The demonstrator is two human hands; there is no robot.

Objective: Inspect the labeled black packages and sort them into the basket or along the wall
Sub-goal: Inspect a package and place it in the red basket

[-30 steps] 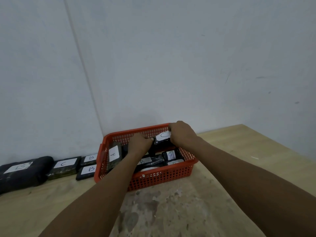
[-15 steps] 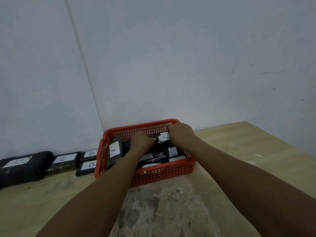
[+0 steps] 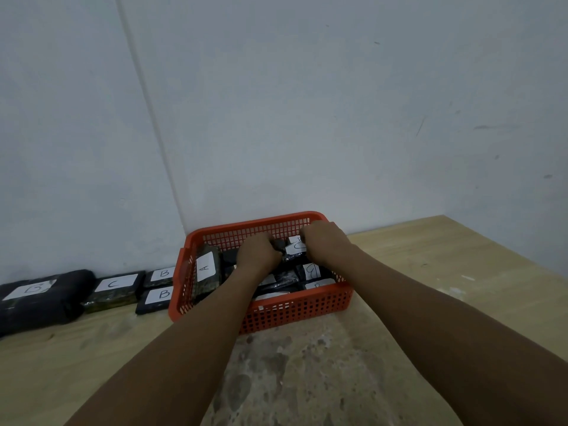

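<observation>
Hands [image 3: 258, 252] [image 3: 322, 241], grip still around C package [image 3: 293, 252], lower inside basket [image 3: 276, 315] than before.

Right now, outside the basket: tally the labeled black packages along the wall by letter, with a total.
B packages: 2
C package: 1
large package, label blurred: 1
Total: 4
Not counted: the held package in the basket, gripped by left hand and right hand.
</observation>
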